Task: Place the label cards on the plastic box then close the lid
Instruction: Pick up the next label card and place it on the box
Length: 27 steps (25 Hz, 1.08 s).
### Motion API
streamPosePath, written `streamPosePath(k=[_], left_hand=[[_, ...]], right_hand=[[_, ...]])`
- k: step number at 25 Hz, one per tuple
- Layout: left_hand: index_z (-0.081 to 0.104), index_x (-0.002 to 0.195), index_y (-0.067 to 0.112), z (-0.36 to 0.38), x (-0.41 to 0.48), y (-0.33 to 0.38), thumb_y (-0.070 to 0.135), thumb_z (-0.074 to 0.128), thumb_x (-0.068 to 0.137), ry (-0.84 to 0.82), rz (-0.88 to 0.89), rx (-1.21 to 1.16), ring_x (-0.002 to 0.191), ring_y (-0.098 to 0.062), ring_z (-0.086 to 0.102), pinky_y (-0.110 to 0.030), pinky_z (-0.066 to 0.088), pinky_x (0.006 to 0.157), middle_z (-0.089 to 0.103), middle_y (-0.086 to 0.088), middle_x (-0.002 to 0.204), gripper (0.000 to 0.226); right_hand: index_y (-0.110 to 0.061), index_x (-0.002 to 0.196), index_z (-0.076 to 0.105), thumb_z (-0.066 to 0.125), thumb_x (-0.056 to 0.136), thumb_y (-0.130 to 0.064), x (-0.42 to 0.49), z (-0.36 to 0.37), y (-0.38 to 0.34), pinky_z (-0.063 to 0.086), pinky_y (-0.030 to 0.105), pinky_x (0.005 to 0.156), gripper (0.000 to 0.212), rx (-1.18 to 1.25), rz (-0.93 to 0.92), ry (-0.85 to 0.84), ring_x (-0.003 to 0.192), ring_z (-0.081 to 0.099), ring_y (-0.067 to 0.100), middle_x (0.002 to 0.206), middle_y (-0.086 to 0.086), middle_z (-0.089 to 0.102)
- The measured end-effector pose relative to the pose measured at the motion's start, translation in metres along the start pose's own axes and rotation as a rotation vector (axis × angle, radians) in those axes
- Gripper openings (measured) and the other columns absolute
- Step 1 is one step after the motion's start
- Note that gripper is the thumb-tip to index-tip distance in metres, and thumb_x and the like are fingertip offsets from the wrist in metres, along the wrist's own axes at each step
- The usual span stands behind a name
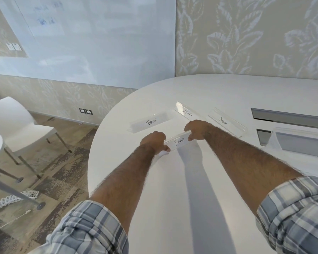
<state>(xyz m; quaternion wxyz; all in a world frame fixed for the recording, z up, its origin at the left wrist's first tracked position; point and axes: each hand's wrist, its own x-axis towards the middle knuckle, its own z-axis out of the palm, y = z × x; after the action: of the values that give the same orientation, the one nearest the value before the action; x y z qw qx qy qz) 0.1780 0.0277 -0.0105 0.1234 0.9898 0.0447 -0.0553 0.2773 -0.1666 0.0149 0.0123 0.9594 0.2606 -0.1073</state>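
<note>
Several clear label cards lie on the white table (182,189). The one marked PANDA (178,141) is held at both ends: my left hand (154,142) grips its left end and my right hand (197,130) pinches its right end. Behind it lie the BEAR card (151,122), the ZEBRA card (186,113) and the PENGUIN card (226,121), none of them touched. A clear plastic box (301,142) stands at the right edge of the table, cut off by the frame; I cannot see its lid clearly.
Grey recessed slots (288,116) run along the table behind the box. A white chair (17,125) and part of another table stand on the left, over a patterned floor. A whiteboard and leaf-patterned wall rise behind.
</note>
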Motion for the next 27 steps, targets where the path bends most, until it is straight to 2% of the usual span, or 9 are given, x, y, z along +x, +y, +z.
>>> streamPosePath(k=[4,6,9,21,27], left_hand=[[0.064,0.113,0.023,-0.001,0.003,-0.011,0.044,0.079,0.076,-0.021,0.035,-0.014,0.104,-0.022,0.058,-0.031,0.041,0.074,0.059,0.004,0.107,0.045],[0.064,0.117,0.024,-0.001,0.003,-0.014,0.044,0.079,0.076,-0.024,0.049,-0.021,0.108,-0.022,0.059,-0.031,0.042,0.075,0.061,0.004,0.112,0.049],[0.064,0.119,0.024,0.0,0.004,-0.016,0.047,0.079,0.074,-0.013,0.065,-0.014,0.108,-0.021,0.059,-0.031,0.042,0.076,0.061,0.004,0.115,0.052],[0.064,0.125,0.025,-0.011,0.004,0.003,0.044,0.079,0.076,0.009,0.141,0.026,0.113,-0.022,0.059,-0.03,0.041,0.077,0.065,0.003,0.119,0.054],[0.069,0.119,0.027,-0.037,0.006,0.04,0.044,0.079,0.075,0.032,0.217,0.048,0.105,-0.022,0.063,-0.029,0.041,0.073,0.07,0.002,0.108,0.049]], right_hand=[[-0.017,0.112,0.063,0.078,0.076,-0.026,0.005,-0.003,-0.006,0.048,0.037,0.091,0.04,0.007,-0.003,-0.025,0.114,0.057,0.024,0.124,0.001,0.061],[-0.014,0.116,0.063,0.079,0.076,-0.024,0.004,0.0,-0.009,0.047,0.035,0.09,0.045,0.016,-0.018,-0.044,0.114,0.057,0.024,0.123,0.002,0.061],[-0.012,0.13,0.06,0.077,0.078,-0.024,-0.001,0.006,-0.016,0.045,0.036,0.099,0.056,-0.012,-0.047,-0.066,0.122,0.053,0.023,0.132,0.003,0.057],[-0.022,0.119,0.065,0.077,0.074,-0.028,-0.037,-0.005,-0.001,0.049,0.036,0.088,0.046,0.006,0.045,0.002,0.112,0.058,0.021,0.121,-0.004,0.063],[-0.021,0.109,0.069,0.076,0.074,-0.028,-0.068,-0.037,0.022,0.051,0.036,0.082,0.036,-0.031,0.087,0.049,0.103,0.063,0.023,0.108,-0.001,0.068]])
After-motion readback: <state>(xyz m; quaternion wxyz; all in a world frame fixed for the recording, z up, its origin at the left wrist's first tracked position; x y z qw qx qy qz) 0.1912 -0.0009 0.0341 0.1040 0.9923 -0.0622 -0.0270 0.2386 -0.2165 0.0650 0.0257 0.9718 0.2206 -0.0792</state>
